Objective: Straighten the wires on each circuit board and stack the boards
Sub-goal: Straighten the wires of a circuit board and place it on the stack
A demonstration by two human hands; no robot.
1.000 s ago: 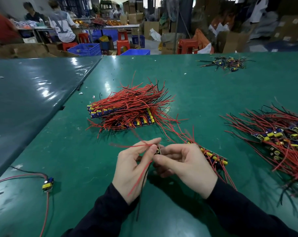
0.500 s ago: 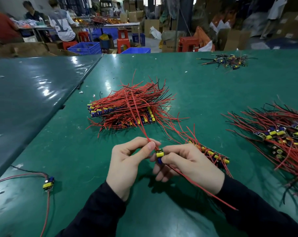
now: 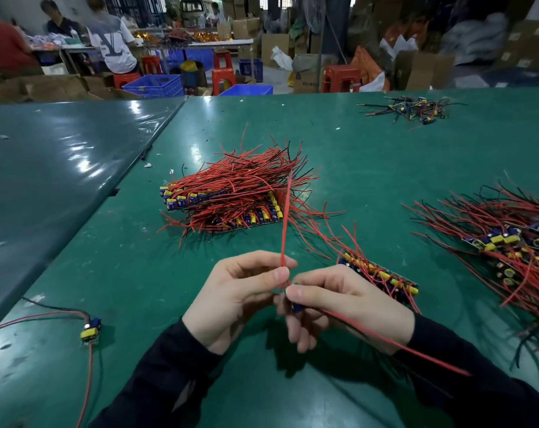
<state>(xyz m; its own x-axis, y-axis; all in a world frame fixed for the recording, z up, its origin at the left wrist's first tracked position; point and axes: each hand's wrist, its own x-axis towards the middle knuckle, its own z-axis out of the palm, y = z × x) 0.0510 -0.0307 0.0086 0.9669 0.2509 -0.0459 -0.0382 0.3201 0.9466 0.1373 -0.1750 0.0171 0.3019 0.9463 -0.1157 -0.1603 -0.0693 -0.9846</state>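
With your right hand (image 3: 348, 301) gripping one small circuit board (image 3: 296, 305) at lower centre and your left hand (image 3: 237, 296) pinching its red wire (image 3: 285, 223), expect much work remaining: a stacked pile (image 3: 231, 202) lies at centre, tangled boards (image 3: 509, 239) at right.

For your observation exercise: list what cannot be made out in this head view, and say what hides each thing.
- Held circuit board: mostly covered by the right hand and left hand.
- Right pile of boards: cut off by the right edge.
- Single board: its wires leave the bottom edge.
- Far small pile: too small for detail.
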